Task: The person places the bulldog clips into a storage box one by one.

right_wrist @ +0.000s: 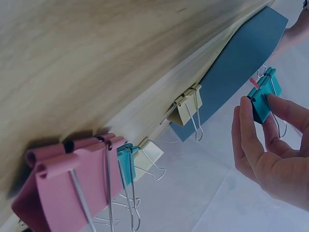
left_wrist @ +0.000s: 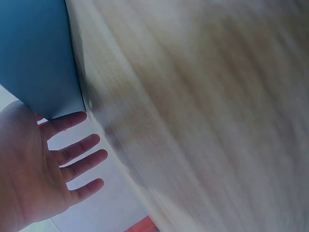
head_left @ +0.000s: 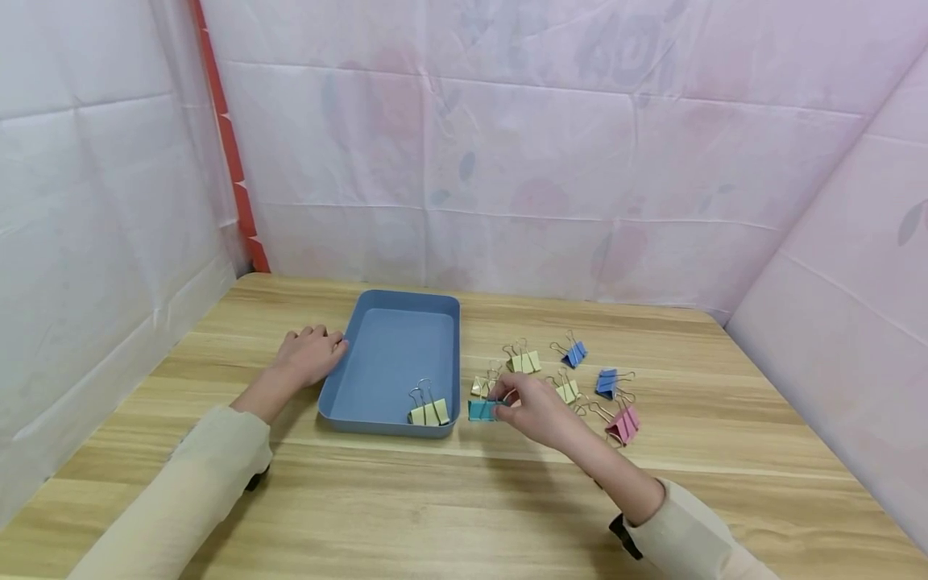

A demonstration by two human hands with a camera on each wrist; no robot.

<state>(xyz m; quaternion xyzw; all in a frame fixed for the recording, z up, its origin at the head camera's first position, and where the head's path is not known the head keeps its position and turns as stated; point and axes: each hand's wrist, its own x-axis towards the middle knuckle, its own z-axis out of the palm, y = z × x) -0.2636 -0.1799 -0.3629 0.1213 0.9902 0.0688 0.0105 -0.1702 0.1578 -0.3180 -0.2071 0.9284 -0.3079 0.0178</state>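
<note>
My right hand (head_left: 532, 407) pinches a teal binder clip (head_left: 482, 410) between thumb and fingers, just right of the blue tray (head_left: 402, 346). In the right wrist view the clip (right_wrist: 264, 94) is held up off the table, its wire handles sticking out. My left hand (head_left: 312, 354) rests against the tray's left side. The left wrist view shows that hand (left_wrist: 38, 164) with fingers spread, the index finger touching the tray's wall (left_wrist: 43, 58). Inside the tray, a pale yellow binder clip (head_left: 429, 413) stands in the near right corner.
Right of the tray lie several binder clips: yellow ones (head_left: 525, 362), a pair of blue ones (head_left: 575, 354), and a pink one (head_left: 625, 424) nearest the right forearm. Behind the wooden table (head_left: 406, 499) hangs a pale patterned curtain (head_left: 507, 145).
</note>
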